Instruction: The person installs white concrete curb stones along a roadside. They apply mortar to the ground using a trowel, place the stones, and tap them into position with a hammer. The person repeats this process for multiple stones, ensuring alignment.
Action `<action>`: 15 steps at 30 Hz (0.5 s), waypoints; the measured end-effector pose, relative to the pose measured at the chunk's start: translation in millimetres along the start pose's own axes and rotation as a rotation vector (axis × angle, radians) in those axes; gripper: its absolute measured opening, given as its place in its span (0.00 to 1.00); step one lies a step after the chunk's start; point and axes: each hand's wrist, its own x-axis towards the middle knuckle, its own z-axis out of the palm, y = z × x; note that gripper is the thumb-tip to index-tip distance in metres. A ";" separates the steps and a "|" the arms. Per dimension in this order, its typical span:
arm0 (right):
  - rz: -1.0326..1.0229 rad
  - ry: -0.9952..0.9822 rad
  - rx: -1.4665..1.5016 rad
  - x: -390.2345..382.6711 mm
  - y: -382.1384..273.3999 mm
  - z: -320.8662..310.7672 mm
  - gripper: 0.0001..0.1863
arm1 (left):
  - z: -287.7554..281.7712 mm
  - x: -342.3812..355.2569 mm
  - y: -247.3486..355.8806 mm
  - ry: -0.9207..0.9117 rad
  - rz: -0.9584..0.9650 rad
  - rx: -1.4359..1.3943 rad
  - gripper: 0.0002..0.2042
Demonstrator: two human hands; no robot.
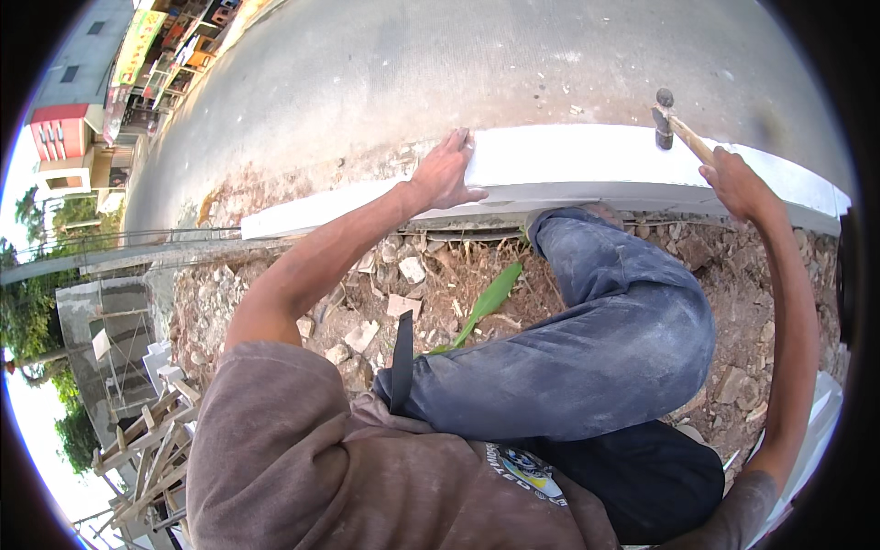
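Hammer [664, 136] at two o'clock seemed head-heavy, best held by its wooden handle [692, 140], where the right hand [737, 185] wrapped; left hand [445, 174] spread, at twelve, on white block [568, 156].

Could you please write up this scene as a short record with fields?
Left hand: spread at the near end of a white block, the left hand touching its edge
Right hand: the right hand is closed around the wooden handle of a hammer
Hammer head: over the white block; contact cannot be told
Clothing: brown shirt, dusty blue trousers
Ground: rubble with a green leaf
Beyond the block: grey road
Lower left: piled wooden planks
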 end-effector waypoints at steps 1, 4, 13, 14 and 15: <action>-0.030 0.033 -0.035 -1.0 -0.9 -1.2 0.21 | -2.4 1.1 2.9 0.019 0.002 -0.008 0.54; 0.048 -0.044 0.000 -0.8 -12.9 -2.8 0.21 | -13.2 -4.6 -0.2 0.006 0.028 -0.115 0.50; 0.061 -0.025 0.007 -3.9 -18.5 -4.3 0.20 | -27.6 12.7 -15.6 -0.025 0.080 -0.153 0.31; 0.070 -0.026 0.006 -3.7 -19.3 -5.0 0.20 | -28.2 12.1 -16.7 -0.043 0.093 -0.148 0.30; 0.080 -0.027 0.008 -3.5 -20.7 -4.1 0.19 | -29.1 11.5 -18.9 -0.064 0.106 -0.142 0.29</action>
